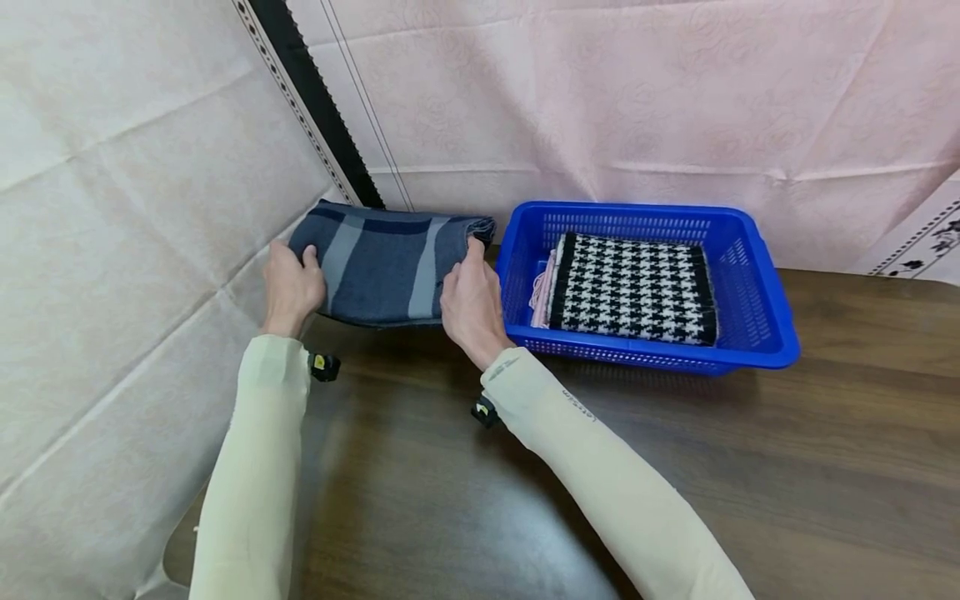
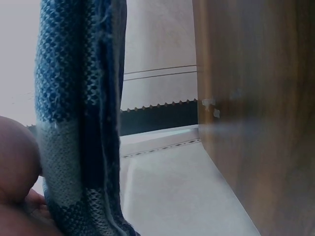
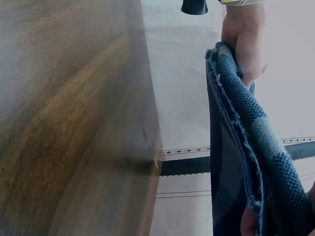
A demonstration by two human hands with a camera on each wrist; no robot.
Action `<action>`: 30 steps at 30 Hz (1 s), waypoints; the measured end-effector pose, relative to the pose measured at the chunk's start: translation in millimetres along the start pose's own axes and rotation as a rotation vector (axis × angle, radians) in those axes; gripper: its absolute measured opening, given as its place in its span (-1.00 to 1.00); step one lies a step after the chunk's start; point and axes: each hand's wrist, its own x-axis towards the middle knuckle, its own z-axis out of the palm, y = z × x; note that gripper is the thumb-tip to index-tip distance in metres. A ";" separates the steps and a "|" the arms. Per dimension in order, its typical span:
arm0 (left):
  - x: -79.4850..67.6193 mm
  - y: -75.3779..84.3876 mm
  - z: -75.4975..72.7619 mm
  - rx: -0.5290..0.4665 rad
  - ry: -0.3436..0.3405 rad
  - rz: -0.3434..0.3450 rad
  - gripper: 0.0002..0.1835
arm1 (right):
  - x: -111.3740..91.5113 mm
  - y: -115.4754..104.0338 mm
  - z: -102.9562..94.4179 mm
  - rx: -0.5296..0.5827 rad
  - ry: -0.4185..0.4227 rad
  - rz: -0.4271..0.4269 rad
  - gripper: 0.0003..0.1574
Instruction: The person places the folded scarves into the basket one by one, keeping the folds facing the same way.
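A folded blue scarf [image 1: 382,271] with lighter grey-blue stripes is held up between both hands, left of the basket. My left hand [image 1: 291,287] grips its left end, thumb on top and fingers underneath. At the right end my right hand [image 1: 474,302] pinches it near the far corner. The wrist views show the scarf's layered edge [image 2: 81,118] raised off the wooden table [image 3: 74,123]. Beside the right hand stands a blue plastic basket [image 1: 757,333]. Inside it lies a folded black-and-white houndstooth scarf [image 1: 633,287], with a pink fringed cloth [image 1: 542,292] showing under its left side.
Pale patterned cloth [image 1: 675,100] covers the wall behind the table, and another sheet [image 1: 112,208] hangs along the left. A black strip [image 1: 315,92] runs down to the back-left corner. Brown wooden tabletop [image 1: 405,467] stretches in front of the scarf and basket.
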 end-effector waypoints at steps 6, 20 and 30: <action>-2.1 5.5 -1.4 -0.013 0.006 0.002 -0.36 | 0.2 0.5 -4.9 -0.001 0.001 0.006 -0.30; -4.3 18.6 -1.4 -0.035 0.034 0.028 -0.38 | 0.1 3.2 -16.9 -0.080 0.044 -0.063 -0.33; -7.3 24.3 -0.2 -0.058 0.090 0.041 -0.45 | -1.7 2.9 -24.8 -0.059 0.028 -0.049 -0.34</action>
